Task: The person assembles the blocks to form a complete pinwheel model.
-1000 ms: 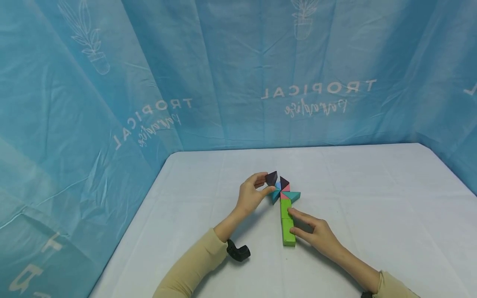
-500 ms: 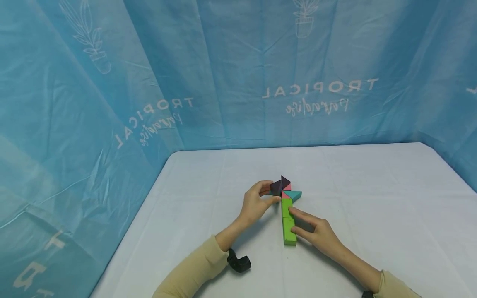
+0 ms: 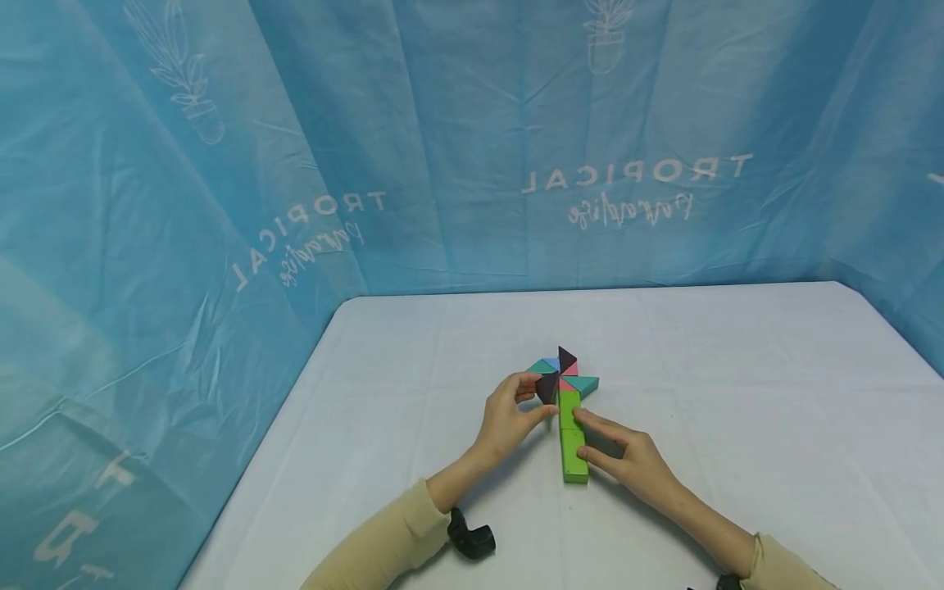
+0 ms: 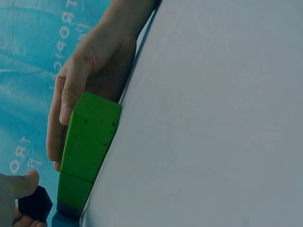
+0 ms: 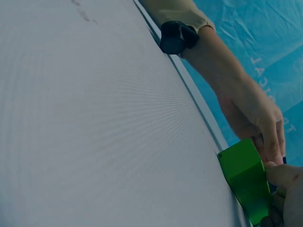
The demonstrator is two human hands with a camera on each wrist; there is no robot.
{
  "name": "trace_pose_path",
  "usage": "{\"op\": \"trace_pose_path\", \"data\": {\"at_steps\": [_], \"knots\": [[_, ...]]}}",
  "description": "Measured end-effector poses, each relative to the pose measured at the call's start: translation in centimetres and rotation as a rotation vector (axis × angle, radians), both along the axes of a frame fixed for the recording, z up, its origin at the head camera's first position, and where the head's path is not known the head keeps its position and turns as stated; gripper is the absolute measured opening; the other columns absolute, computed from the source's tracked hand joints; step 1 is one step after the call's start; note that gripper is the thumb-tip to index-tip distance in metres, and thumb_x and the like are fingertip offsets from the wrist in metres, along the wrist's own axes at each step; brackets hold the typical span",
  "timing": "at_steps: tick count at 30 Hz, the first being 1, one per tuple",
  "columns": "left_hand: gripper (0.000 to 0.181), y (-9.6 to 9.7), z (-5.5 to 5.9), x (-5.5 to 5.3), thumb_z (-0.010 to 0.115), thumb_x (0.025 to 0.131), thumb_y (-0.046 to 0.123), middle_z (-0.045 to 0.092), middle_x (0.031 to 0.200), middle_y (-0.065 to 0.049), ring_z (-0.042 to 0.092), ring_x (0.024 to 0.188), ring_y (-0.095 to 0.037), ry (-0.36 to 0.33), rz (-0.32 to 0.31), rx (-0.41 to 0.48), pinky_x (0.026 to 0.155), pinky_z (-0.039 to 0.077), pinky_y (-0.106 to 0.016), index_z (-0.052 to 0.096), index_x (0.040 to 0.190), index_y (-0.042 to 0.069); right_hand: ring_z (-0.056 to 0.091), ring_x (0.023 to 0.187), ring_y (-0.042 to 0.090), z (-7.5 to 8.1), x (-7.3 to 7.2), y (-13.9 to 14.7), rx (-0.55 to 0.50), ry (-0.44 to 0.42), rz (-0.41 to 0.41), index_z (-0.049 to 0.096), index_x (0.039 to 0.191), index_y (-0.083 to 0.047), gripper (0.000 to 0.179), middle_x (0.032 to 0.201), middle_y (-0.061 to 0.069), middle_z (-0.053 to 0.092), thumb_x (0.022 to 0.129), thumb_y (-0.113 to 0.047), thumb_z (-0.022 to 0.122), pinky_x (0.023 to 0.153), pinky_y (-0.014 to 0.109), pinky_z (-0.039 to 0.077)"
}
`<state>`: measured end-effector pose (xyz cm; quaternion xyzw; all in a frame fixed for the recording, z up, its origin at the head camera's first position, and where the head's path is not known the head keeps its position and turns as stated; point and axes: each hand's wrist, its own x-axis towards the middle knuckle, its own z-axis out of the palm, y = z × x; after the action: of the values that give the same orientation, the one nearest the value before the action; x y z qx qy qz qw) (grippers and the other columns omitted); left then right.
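In the head view my left hand (image 3: 509, 414) pinches a dark triangular block (image 3: 547, 388) between thumb and fingers. It is at the lower left of a pinwheel of triangular blocks, overlapping part of it. Visible pinwheel pieces are a dark triangle (image 3: 566, 359), a teal triangle (image 3: 586, 384), a pink triangle (image 3: 567, 383), and blue and teal ones at upper left. Two green blocks (image 3: 574, 455) lie end to end below the pinwheel like a stem. My right hand (image 3: 630, 459) touches their right side with thumb and fingertips extended. The left wrist view shows the pinched dark block (image 4: 35, 204) beside the green blocks (image 4: 87, 142).
A white cloth covers the table (image 3: 737, 426). Blue printed curtains (image 3: 472, 147) stand behind and at both sides. A black wrist device (image 3: 472, 537) sits below my left sleeve, close over the table.
My left hand has carried the dark block from the pinwheel's upper left down to its lower left, uncovering the blue and teal pieces there. My right hand has stayed at the green blocks.
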<state>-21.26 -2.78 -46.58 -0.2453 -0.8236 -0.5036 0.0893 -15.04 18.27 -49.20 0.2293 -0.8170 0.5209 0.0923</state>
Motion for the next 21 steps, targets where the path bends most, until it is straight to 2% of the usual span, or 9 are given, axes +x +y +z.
{"op": "trace_pose_path", "data": {"at_steps": [10,21], "knots": [[0.050,-0.2,-0.8,0.7,0.079,0.078,0.022,0.059,0.113,-0.009,0.060,0.101,-0.021,-0.015,-0.003,0.004,0.088,0.050,-0.025,0.056,0.118,0.001,0.045,0.126,0.021,-0.3,0.0,0.2,-0.046,-0.011,0.021,0.055,0.133,-0.007,0.051,0.136,0.006,0.051,0.085,-0.016,0.072,0.100,0.015,0.033],[0.053,-0.2,-1.4,0.8,0.079,0.078,0.021,0.058,0.116,-0.011,0.060,0.103,-0.023,-0.022,-0.020,-0.003,0.088,0.050,-0.026,0.054,0.120,-0.001,0.045,0.126,0.024,-0.2,0.0,0.2,-0.036,-0.012,0.022,0.055,0.133,-0.005,0.052,0.136,0.008,0.051,0.085,-0.016,0.072,0.100,0.015,0.033]]}}
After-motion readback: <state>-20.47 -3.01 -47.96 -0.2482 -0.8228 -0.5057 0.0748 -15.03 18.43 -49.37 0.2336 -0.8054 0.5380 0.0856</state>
